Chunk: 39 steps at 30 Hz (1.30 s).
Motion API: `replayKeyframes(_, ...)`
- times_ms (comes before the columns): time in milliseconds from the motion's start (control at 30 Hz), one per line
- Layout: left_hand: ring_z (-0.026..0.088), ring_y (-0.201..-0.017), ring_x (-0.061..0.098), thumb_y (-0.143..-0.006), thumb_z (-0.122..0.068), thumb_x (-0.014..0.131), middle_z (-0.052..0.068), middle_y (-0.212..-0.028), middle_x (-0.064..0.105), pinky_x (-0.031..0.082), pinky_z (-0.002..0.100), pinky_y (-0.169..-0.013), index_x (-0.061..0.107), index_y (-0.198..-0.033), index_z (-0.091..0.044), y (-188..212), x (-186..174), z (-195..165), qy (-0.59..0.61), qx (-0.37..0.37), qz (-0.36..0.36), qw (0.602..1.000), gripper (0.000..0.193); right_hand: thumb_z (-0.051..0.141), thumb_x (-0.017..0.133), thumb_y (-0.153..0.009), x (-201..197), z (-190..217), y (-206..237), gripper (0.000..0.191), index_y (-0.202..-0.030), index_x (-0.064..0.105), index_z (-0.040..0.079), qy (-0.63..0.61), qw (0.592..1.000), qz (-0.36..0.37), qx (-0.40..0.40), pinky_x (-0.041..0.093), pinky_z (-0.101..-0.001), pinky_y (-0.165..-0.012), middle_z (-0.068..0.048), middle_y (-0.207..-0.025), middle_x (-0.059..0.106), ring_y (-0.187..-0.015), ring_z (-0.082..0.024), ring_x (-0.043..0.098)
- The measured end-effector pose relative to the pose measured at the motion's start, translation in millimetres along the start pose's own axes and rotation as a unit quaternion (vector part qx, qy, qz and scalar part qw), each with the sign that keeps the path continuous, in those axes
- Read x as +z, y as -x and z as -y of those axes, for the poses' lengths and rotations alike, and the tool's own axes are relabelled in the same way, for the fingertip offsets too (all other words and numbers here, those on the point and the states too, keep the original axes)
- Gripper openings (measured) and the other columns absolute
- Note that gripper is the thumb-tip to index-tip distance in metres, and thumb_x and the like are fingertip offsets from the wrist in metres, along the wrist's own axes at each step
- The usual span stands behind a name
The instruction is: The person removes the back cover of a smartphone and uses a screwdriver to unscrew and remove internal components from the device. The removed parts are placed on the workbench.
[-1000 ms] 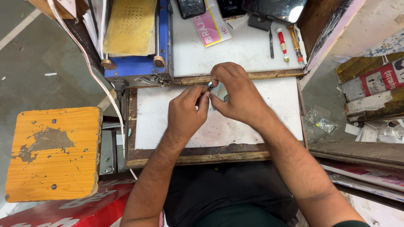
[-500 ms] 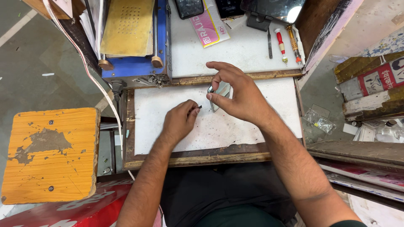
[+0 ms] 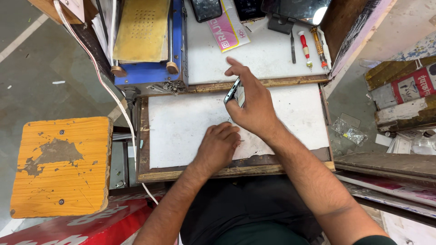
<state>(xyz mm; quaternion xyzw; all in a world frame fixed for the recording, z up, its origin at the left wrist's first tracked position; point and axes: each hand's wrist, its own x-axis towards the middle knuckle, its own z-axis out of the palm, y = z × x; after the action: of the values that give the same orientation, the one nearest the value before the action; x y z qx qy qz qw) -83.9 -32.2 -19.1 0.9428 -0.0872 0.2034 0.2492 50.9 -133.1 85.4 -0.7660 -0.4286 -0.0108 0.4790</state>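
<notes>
My right hand [image 3: 256, 111] holds a slim phone [image 3: 232, 90] on edge above the white work board [image 3: 181, 131], thumb and fingers pinching its sides and the forefinger stretched out toward the back. My left hand [image 3: 218, 145] lies palm down on the board near its front edge, just below the right hand, with the fingers curled under. Whatever may be beneath those fingers is hidden.
A blue machine with a yellow plate [image 3: 150, 68] stands at the back left, with a white cable [image 3: 104, 81] running down past it. A pink leaflet [image 3: 227, 29], a dark phone [image 3: 206, 9] and a red-handled screwdriver [image 3: 305, 49] lie on the rear shelf. An orange stool [image 3: 59, 165] stands left.
My left hand has left the phone and dropped toward the board's front edge. My right hand has turned the phone onto its edge and kept it up near the rear shelf.
</notes>
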Motion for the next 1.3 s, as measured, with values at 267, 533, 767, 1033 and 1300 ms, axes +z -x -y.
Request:
replayKeyframes(267,0.027,-0.106,0.065,-0.093,-0.009,0.070,0.010,-0.093,0.072,0.048,0.046,-0.102,0.066,-0.096,-0.003,0.7,-1.4,-3.5,0.090,-0.055,0.061,0.993,0.007,-0.002,0.058,-0.079,11.9,-18.9,1.1,0.073,-0.145,0.031,0.011,-0.019,1.000,0.004,0.007,0.049,-0.0471,-0.120,-0.022,-0.163,0.036,-0.142,-0.033,0.055)
replayKeyframes(533,0.029,-0.096,0.065,-0.091,-0.005,0.065,0.012,-0.088,0.070,0.050,0.045,-0.095,0.065,-0.095,-0.002,10.0,-12.9,-6.2,0.119,-0.044,0.126,0.984,0.005,-0.005,0.054,-0.080,12.7,-18.8,1.6,0.070,-0.144,0.033,0.012,-0.022,1.000,0.005,0.007,0.050,-0.0469,-0.120,-0.021,-0.166,0.036,-0.143,-0.034,0.055)
replayKeyframes(767,0.032,-0.093,0.063,-0.093,-0.007,0.064,0.014,-0.087,0.069,0.053,0.044,-0.089,0.064,-0.093,0.000,21.3,-22.5,-7.3,0.175,-0.050,0.132,0.974,0.006,-0.011,0.051,-0.080,12.6,-10.7,5.0,0.070,-0.144,0.038,0.015,-0.002,1.000,-0.009,-0.015,0.044,-0.0489,-0.124,-0.023,-0.170,0.029,-0.153,-0.041,0.042)
replayKeyframes(1033,0.030,-0.091,0.065,-0.093,-0.008,0.063,0.013,-0.086,0.069,0.056,0.042,-0.085,0.065,-0.094,0.000,27.8,-35.1,-4.4,0.216,-0.053,0.146,0.964,0.009,-0.014,0.044,-0.086,24.5,-20.5,9.4,0.068,-0.147,0.034,0.013,-0.054,0.997,-0.040,-0.043,0.040,-0.0485,-0.130,-0.029,-0.170,0.022,-0.159,-0.044,0.033)
replayKeyframes(1300,0.018,-0.060,0.066,-0.101,-0.017,0.063,0.004,-0.075,0.071,0.055,0.036,-0.054,0.071,-0.104,-0.007,9.8,-53.8,23.2,0.220,-0.324,-0.063,0.918,0.014,-0.013,0.038,-0.090,43.8,-30.6,23.8,0.066,-0.148,0.024,0.015,-0.115,0.988,-0.087,-0.063,0.045,-0.0465,-0.130,-0.029,-0.171,0.016,-0.158,-0.040,0.037)
